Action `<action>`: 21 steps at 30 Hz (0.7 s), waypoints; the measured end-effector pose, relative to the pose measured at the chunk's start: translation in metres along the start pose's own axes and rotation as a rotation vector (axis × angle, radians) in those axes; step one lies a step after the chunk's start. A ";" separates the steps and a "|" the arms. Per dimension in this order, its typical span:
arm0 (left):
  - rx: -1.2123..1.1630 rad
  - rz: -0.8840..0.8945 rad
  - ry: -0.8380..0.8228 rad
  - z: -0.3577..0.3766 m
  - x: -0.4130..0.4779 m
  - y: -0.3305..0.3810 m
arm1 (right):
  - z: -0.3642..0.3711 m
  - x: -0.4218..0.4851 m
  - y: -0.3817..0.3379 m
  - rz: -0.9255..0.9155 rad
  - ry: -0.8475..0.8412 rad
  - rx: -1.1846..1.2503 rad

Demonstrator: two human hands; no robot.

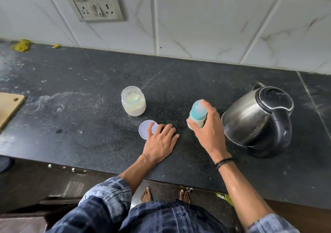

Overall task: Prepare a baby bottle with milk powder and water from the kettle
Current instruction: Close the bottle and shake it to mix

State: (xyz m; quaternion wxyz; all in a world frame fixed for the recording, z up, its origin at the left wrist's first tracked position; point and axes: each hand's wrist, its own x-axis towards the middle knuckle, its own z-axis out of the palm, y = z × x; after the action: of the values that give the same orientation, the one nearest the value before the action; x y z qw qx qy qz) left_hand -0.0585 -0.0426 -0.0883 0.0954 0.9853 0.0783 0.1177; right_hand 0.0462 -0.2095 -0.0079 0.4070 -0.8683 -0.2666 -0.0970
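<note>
My right hand [207,127] grips a baby bottle [197,115] with a teal cap, held upright just above the dark counter [89,107]; whitish liquid shows in its lower part. My left hand [160,138] lies flat on the counter, fingers spread, its thumb resting on a round white lid [144,129]. Behind the lid stands an open clear jar of milk powder [133,103], with something greenish inside it. A steel kettle [258,118] with a black lid and handle sits to the right of the bottle.
A wooden cutting board [9,107] pokes in at the left edge. A switch and socket panel [93,1] is on the tiled wall. Yellow scraps [21,45] lie at the back left. The counter's front edge runs just below my left wrist.
</note>
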 end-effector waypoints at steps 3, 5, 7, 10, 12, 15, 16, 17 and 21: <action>-0.009 -0.009 -0.030 0.000 0.000 0.001 | 0.008 -0.005 0.007 -0.002 -0.058 -0.056; -0.016 -0.015 -0.048 -0.001 0.000 0.000 | 0.014 -0.008 0.012 -0.019 -0.080 -0.072; -0.024 -0.022 -0.066 -0.003 0.001 0.000 | 0.020 -0.012 0.014 -0.033 -0.093 -0.081; -0.020 -0.018 -0.069 -0.004 0.001 0.000 | 0.028 -0.015 0.018 -0.015 -0.082 -0.073; -0.017 -0.014 -0.056 -0.004 0.001 0.000 | 0.031 -0.016 0.019 0.013 -0.055 -0.049; -0.014 -0.010 -0.044 -0.002 0.001 0.001 | 0.032 -0.018 0.018 0.075 -0.054 -0.007; -0.013 -0.008 -0.041 -0.002 0.001 0.001 | 0.032 -0.018 0.016 0.094 -0.063 -0.009; -0.013 -0.008 -0.042 -0.002 0.001 0.000 | 0.031 -0.018 0.015 0.098 -0.074 -0.020; -0.017 -0.011 -0.057 -0.001 0.001 0.000 | 0.019 -0.008 0.007 0.029 -0.088 -0.018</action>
State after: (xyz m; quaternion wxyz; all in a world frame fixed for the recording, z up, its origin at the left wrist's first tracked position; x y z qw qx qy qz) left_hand -0.0577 -0.0422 -0.0867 0.1068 0.9870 0.0800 0.0898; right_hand 0.0423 -0.2013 -0.0279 0.3885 -0.8790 -0.2709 -0.0553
